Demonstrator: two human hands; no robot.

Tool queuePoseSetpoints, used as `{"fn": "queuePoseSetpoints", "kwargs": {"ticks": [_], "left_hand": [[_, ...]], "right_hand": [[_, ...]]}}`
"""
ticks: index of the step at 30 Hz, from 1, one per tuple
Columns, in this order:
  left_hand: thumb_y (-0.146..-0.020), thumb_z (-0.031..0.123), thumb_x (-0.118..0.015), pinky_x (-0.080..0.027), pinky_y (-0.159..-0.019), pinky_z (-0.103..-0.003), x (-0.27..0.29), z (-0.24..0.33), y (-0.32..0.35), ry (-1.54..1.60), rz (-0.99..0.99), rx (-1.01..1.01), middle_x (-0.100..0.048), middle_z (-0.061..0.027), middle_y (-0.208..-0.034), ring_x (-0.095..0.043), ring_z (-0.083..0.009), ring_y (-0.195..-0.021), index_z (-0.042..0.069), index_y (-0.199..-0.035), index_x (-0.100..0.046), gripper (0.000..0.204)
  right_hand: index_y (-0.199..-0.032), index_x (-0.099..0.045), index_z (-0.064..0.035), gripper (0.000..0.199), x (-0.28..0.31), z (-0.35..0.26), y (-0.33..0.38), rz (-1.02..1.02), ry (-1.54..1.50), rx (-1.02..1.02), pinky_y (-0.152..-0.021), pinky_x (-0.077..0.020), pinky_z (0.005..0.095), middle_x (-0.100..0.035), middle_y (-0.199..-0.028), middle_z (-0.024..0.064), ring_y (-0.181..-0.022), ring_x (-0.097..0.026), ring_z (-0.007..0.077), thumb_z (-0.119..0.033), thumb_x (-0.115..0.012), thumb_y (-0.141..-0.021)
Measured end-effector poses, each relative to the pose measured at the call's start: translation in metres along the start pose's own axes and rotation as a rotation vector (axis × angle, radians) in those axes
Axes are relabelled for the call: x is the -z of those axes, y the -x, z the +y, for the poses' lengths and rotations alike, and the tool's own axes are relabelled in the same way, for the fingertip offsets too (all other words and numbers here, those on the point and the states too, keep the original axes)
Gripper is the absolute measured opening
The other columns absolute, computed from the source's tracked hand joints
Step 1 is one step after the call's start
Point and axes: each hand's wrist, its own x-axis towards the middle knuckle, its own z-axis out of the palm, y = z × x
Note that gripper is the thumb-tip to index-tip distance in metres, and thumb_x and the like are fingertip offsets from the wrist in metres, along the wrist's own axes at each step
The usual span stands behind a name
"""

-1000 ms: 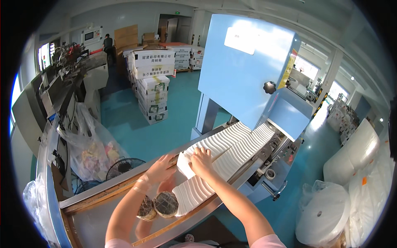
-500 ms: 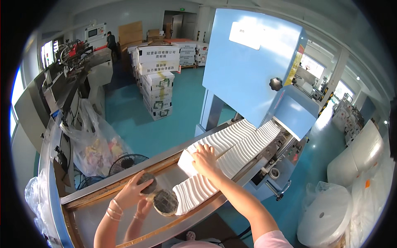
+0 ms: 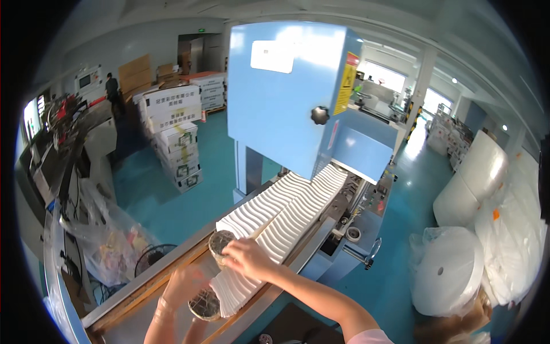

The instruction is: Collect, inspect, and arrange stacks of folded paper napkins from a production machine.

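While R hand (image 3: 247, 259) touches cyl. (image 3: 219, 243) at stack (image 3: 264, 200) edge, L hand (image 3: 186, 284) is apart.

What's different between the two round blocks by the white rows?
The far block sits at the left row's end; the near block, at the right row's end. The right hand has its fingers against the far block, while the blurred left hand is close to the near block. Both are round with dark faces.
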Motion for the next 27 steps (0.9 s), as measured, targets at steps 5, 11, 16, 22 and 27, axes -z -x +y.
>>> {"fn": "queuePoseSetpoints", "kwargs": {"ticks": [5, 11, 16, 22, 27], "left_hand": [[-0.073, 0.021, -0.068, -0.048, -0.067, -0.039, -0.037, -0.001, 0.041, 0.315, 0.235, -0.048, -0.059, -0.0152, -0.084, -0.059, -0.0358, -0.076, 0.003, -0.094, -0.045, 0.036], [-0.067, 0.012, -0.068, -0.044, -0.078, -0.039, -0.035, 0.043, 0.081, 0.193, 0.250, 0.095, -0.054, -0.0182, -0.097, -0.054, -0.0352, -0.091, 0.001, -0.094, -0.045, 0.037], [-0.072, 0.009, -0.063, -0.032, -0.098, -0.046, -0.032, 0.078, 0.092, 0.002, 0.400, 0.010, -0.048, -0.0210, -0.113, -0.045, -0.0386, -0.103, 0.001, -0.094, -0.052, 0.025], [-0.071, 0.010, -0.060, -0.029, -0.099, -0.052, -0.050, 0.079, 0.081, -0.058, 0.482, -0.069, -0.049, -0.0221, -0.105, -0.045, -0.0398, -0.101, 0.002, -0.088, -0.050, 0.021], [-0.070, 0.008, -0.058, -0.032, -0.097, -0.051, -0.040, 0.084, 0.085, -0.022, 0.448, -0.023, -0.050, -0.0193, -0.100, -0.046, -0.0391, -0.096, 0.002, -0.088, -0.050, 0.021]], "right_hand": [[-0.092, -0.060, -0.0050, 0.035, -0.018, -0.016, -0.003, -0.328, 0.117, 0.022, -0.082, -0.0396, 0.0390, -0.060, -0.091, 0.0086, -0.092, -0.055, 0.0241, -0.038, -0.050, -0.089], [-0.101, -0.061, -0.0070, 0.036, 0.018, 0.016, 0.012, -0.377, 0.267, -0.175, -0.094, -0.0333, 0.0400, -0.061, -0.103, 0.0085, -0.103, -0.054, 0.0215, -0.039, -0.048, -0.090], [-0.102, -0.062, -0.0110, 0.024, 0.070, 0.110, 0.063, 0.216, 0.411, -0.317, -0.085, -0.0411, 0.0392, -0.058, -0.108, 0.0085, -0.098, -0.055, 0.0264, -0.024, -0.060, -0.082], [-0.110, -0.056, -0.0029, 0.037, 0.093, 0.200, 0.099, 0.693, 0.551, -0.547, -0.077, -0.0446, 0.0394, -0.050, -0.100, 0.0177, -0.088, -0.053, 0.0302, -0.024, -0.064, -0.081], [-0.111, -0.056, -0.0016, 0.041, 0.094, 0.193, 0.093, 0.682, 0.330, -0.676, -0.069, -0.0473, 0.0354, -0.052, -0.099, 0.0169, -0.076, -0.058, 0.0229, -0.028, -0.066, -0.080]]}}
